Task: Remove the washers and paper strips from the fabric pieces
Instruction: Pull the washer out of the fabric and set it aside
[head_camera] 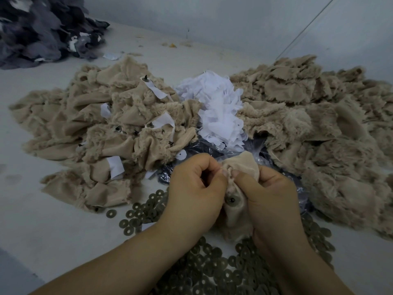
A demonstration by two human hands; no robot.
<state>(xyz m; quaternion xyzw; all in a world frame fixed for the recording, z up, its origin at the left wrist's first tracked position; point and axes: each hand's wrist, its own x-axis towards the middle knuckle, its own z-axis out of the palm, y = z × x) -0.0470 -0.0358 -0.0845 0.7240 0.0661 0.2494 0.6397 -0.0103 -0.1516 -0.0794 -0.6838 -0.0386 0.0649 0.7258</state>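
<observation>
Held near the centre, just above the table: one beige fabric piece (239, 167), bunched between both hands. On its near face, a dark round stud (231, 200) ringed by a washer, showing in the gap between the hands. Left hand (194, 184) curled, fingertips pinching the fabric's upper left edge. Right hand (269, 194) curled too, thumb and fingers pinching the fabric from the right, just beside the left fingertips.

Under and around the forearms, near edge of the scene: a spread of loose washers (212, 271), grey-green rings scattered flat on the white table (53, 231), a few strays lying off to the left. Just beyond the hands, a crumpled dark plastic bag (200, 149), partly covered.

Farther out at centre, a heap of white paper strips (217, 107). To the left of it, a pile of beige fabric (95, 128) with studs and paper strips attached to several pieces. To the right, a larger fluffy beige pile (319, 128), reaching the right edge.

Far left corner: a mound of dark grey fabric pieces (42, 28) with a few white scraps among them. Behind everything, a pale wall (234, 22).
</observation>
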